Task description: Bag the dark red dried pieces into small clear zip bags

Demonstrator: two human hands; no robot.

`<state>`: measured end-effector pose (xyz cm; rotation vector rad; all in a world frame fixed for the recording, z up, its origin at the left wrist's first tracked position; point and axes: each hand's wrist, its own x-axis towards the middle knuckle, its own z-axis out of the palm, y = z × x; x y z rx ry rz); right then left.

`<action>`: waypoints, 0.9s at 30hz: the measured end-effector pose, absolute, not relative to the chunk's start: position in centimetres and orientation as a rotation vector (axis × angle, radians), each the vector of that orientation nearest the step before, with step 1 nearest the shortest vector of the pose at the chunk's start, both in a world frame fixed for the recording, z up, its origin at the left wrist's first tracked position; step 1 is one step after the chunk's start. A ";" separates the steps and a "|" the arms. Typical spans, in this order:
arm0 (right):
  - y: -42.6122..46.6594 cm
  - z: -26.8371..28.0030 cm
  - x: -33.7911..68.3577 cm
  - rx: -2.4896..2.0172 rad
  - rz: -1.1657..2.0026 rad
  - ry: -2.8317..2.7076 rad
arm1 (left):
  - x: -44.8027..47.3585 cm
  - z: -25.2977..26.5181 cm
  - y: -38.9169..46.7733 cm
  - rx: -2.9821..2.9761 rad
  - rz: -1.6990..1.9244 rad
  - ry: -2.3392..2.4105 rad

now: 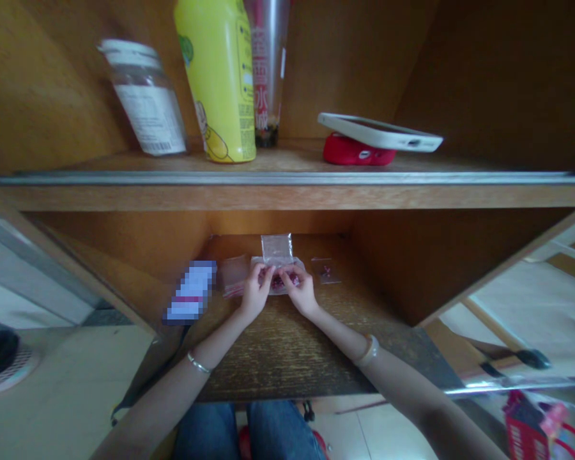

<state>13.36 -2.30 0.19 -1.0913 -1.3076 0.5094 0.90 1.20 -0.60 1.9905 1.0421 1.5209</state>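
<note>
My left hand [255, 292] and my right hand [301, 294] meet over a clear plastic container or bag [255, 260] on the wooden desk. Inside it lie small dark red pieces [278, 282], too small to name. Both hands have thumb and forefinger drawn together, fingertips near the pieces. Whatever they pinch is hidden. Just beyond the fingers lies a clear plastic bag [276, 246]. To the left is a pile of flat clear bags with red edges [234, 277]. Right of my right hand, a small clear bag [326, 271] contains a few dark red pieces.
A phone [190, 292], its screen blurred, leans at the desk's left. The shelf [287, 197] above carries a white-capped jar [148, 108], a yellow bottle [223, 89], a clear cup [270, 76], and a white phone [381, 133] on a red object [357, 152]. Cabinet walls flank the desk.
</note>
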 end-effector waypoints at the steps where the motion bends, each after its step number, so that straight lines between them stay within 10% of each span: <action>1: -2.3 0.2 13.4 -1.092 0.494 -1.308 | 0.9 -0.6 1.2 1.999 1.512 1.031; 27: -2.0 -0.2 13.5 -1.050 0.666 -1.229 | 0.8 -1.1 1.5 2.138 1.513 0.984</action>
